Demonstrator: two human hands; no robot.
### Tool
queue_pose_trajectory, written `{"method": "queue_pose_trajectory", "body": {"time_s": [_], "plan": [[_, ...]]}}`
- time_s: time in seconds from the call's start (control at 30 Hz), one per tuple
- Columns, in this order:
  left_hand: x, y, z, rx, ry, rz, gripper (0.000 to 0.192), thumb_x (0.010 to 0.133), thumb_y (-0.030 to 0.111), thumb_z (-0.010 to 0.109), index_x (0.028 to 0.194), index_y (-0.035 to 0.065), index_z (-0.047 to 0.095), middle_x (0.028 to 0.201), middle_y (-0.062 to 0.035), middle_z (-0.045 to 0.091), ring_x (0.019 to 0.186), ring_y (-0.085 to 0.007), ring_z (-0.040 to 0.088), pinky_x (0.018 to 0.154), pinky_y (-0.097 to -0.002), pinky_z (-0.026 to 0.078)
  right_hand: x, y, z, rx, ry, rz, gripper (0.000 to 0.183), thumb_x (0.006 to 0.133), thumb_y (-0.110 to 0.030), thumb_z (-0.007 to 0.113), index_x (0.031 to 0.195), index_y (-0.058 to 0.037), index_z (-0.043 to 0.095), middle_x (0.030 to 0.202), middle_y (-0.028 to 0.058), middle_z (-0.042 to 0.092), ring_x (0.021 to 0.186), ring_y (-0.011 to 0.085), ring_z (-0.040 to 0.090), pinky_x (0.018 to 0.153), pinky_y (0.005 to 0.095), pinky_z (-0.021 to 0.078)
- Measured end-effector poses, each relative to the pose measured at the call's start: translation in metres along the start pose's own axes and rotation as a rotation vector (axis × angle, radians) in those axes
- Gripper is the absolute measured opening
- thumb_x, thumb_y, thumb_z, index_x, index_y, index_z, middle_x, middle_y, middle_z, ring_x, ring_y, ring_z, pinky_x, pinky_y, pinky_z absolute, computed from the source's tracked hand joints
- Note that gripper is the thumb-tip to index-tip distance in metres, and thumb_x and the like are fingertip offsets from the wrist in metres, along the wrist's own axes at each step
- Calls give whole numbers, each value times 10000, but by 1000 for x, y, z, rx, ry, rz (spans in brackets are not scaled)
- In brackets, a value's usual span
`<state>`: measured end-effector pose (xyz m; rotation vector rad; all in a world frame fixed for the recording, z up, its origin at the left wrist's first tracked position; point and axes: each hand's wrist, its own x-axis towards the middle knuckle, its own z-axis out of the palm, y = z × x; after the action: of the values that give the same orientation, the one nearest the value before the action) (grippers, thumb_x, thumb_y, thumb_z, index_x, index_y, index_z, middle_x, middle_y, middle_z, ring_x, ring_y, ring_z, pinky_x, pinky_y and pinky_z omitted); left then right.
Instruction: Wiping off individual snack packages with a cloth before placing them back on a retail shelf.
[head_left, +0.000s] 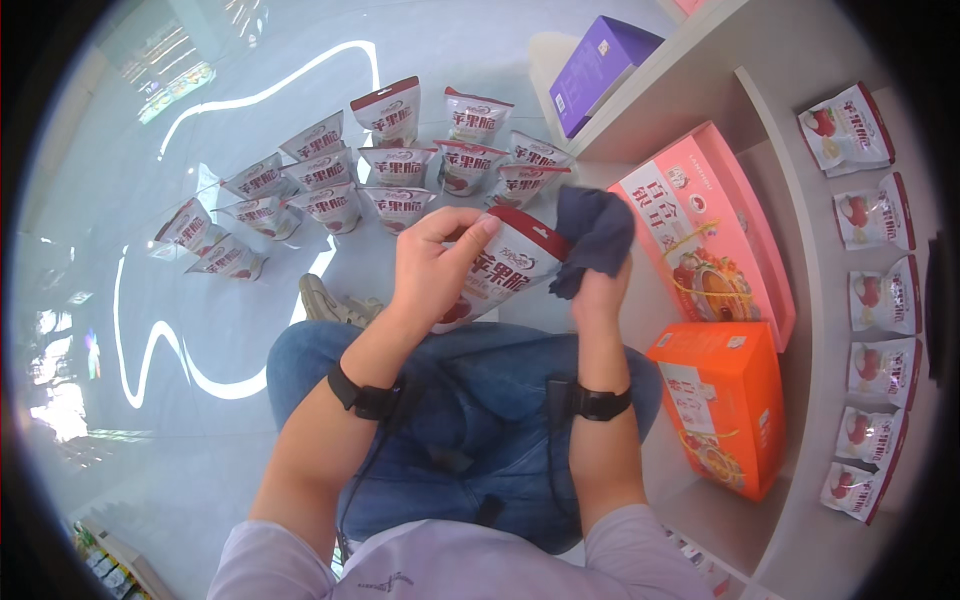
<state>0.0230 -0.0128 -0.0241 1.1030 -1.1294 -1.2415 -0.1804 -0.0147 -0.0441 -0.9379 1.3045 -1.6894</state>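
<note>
My left hand (429, 262) pinches the upper left edge of a white snack pouch (506, 264) with a red top band and printed writing. The pouch hangs tilted above my knees, its front partly turned up to me. In my right hand (600, 294) is a bunched dark blue cloth (594, 225), which lies against the pouch's upper right edge. The cloth hides most of my right fingers. Beyond my hands, several pouches of the same kind (397, 166) stand in rows on the glossy floor (247, 300).
To the right, a shelf unit (806, 375) holds a pink gift box (701, 232) and an orange gift box (720, 405). More pouches (885, 292) line its upper shelf. A purple box (600, 71) stands at the far end. My shoe (330, 301) is near the front pouches.
</note>
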Motion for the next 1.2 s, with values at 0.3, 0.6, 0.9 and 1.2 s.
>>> {"method": "queue_pose_trajectory", "body": {"time_s": [0.3, 0.6, 0.9, 1.2], "plan": [[-8, 5, 4, 538, -177, 519, 102, 845, 109, 687, 877, 14, 708, 782, -123, 637, 773, -319, 597, 710, -401, 494, -26, -29, 10, -706, -426, -538, 182, 824, -32, 677, 1001, 10, 670, 932, 150, 661, 862, 310, 633, 791, 378, 509], [-16, 3, 4, 515, -190, 508, 107, 815, 51, 685, 915, 18, 703, 768, -131, 624, 745, -314, 590, 686, -389, 480, -30, -34, 8, -608, -456, -476, 196, 774, -9, 706, 964, 11, 660, 889, 148, 651, 842, 324, 622, 748, 362, 507], [-17, 5, 2, 621, -255, 535, 83, 811, 96, 710, 872, 40, 715, 798, -133, 677, 768, -337, 619, 705, -426, 499, -31, -34, 4, -638, -425, -357, 173, 781, 2, 711, 950, 4, 673, 891, 140, 661, 829, 284, 636, 745, 347, 509], [-15, 9, -6, 273, -17, 254, 93, 870, 101, 712, 922, 32, 744, 827, -120, 700, 746, -252, 666, 693, -337, 517, -19, -30, -19, -520, -499, -249, 182, 791, 24, 675, 973, 34, 683, 885, 121, 667, 862, 244, 635, 782, 318, 503]]}}
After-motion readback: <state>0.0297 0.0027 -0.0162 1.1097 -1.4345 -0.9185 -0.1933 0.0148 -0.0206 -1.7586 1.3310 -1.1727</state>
